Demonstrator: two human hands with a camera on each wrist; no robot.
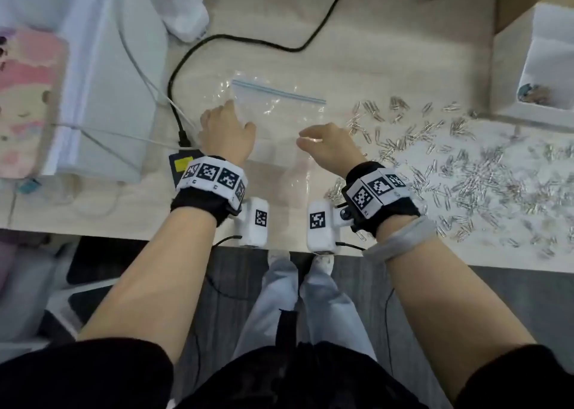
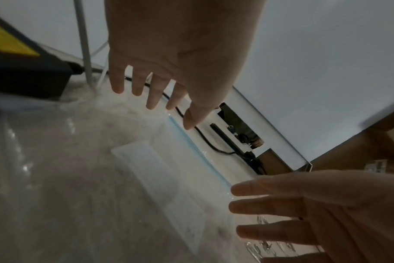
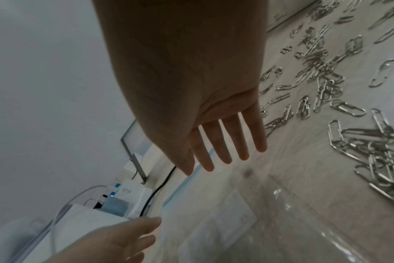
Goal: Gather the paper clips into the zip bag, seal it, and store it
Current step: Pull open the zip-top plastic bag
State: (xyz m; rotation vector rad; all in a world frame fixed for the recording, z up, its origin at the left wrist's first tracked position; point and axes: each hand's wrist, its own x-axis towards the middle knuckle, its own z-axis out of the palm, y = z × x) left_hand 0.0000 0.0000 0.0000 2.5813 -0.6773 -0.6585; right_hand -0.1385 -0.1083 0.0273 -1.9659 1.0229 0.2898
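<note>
Left hand point(image 1: 228, 132) is spread, fingers straight & relaxed, hovering over the left edge of the zip bag point(image 1: 279, 120); contact w/ the plastic can't be told. Right hand point(image 1: 326, 148) is likewise spread, palm down above the bag's right side, holding nothing. Zip bag lies flat on the desk point(image 1: 372, 61) between the two hands, blue zip strip point(image 1: 279, 91) at its far edge, white label patch visible in both wrist views. Paper clips point(image 1: 466, 172) lie scattered loose on the desk to the right of the bag, a few just beside the right wrist. Black cable point(image 1: 248, 40) runs across the desk beyond the bag. White box point(image 1: 546, 67) stands at far right.
</note>
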